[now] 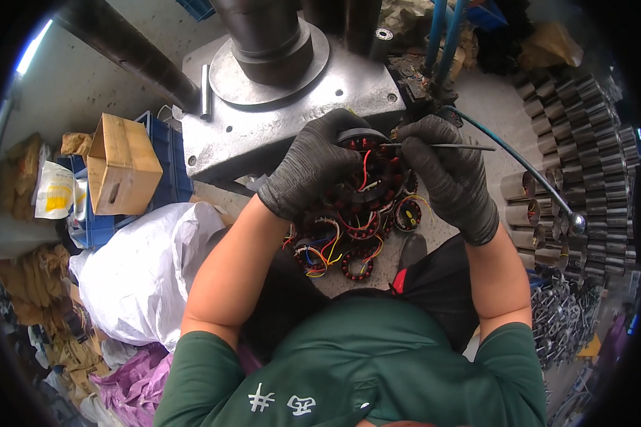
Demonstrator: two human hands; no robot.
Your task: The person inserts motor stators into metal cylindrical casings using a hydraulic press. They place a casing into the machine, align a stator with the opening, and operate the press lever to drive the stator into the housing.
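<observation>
My left hand (312,165), in a dark grey glove, is closed on the rim of a motor stator (386,186). The stator is a dark ring with red copper windings, and a red lead loops out of its middle. Pinched in my gloved right hand (454,174) is a thin metal rod (473,147). It lies nearly level, and its left end reaches the windings at the stator's upper side. Below hang or lie several more stators (357,265) with red, yellow, blue and white leads; the held one partly covers them.
A heavy metal press (292,96) stands just beyond my hands. On the left are a cardboard box (124,167) on blue crates and a white sack (149,267). A ball-ended lever (527,164) slants across the right, before stacked metal cylinders (584,142). Metal parts (566,320) are heaped lower right.
</observation>
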